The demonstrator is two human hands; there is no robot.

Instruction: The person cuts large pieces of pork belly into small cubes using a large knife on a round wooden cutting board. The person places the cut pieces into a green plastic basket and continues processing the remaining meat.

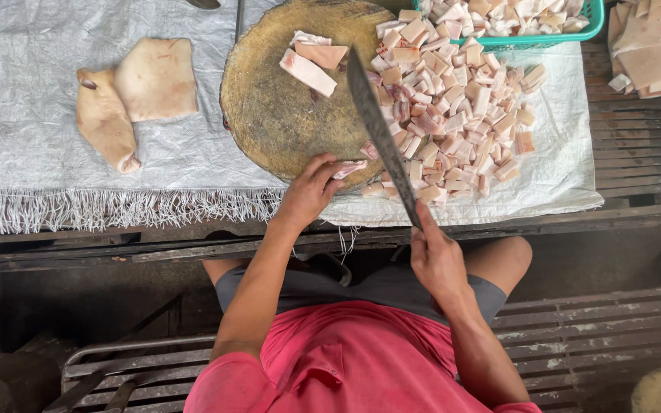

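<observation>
Pink pork strip (348, 168) pinched by the left hand (309, 191) on the round chopping block (269, 115), right hand (437, 260) gripping the cleaver (380, 130) raised.

A long dark knife (380, 130) angles over the round chopping block (269, 115); a pale meat strip (348, 168) lies at its near edge.

A slatted wooden bench (644, 145) carries a white woven sheet (32, 46) with a fringed edge.

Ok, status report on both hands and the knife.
Right hand grips knife, blade over board. Left hand pinches meat strip. Cut pieces beside blade.
</observation>
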